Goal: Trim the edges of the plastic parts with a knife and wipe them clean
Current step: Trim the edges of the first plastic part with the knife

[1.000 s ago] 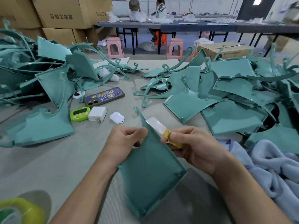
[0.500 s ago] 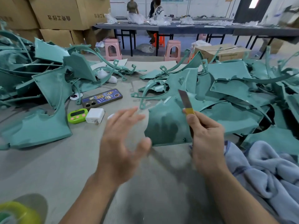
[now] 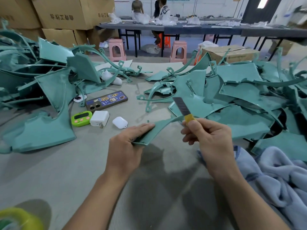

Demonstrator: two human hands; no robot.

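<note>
The left hand (image 3: pixel 126 146) holds a teal plastic part (image 3: pixel 157 130) above the grey surface (image 3: pixel 66 163), fingers clamped on its near end. The right hand (image 3: pixel 207 138) pinches a knife (image 3: pixel 181 107), blade up, beside the part's far tip. Printed characters on the cardboard boxes (image 3: pixel 66 14) are upside down and unreadable.

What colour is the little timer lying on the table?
The timer is bright green with pink buttons, shown best in the head view.

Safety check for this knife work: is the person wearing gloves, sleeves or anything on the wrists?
No gloves: the left hand and right hand are bare. No ring, watch or band shows on either. The left forearm and right forearm are uncovered down to the picture's bottom edge, so no sleeve is in sight.
</note>
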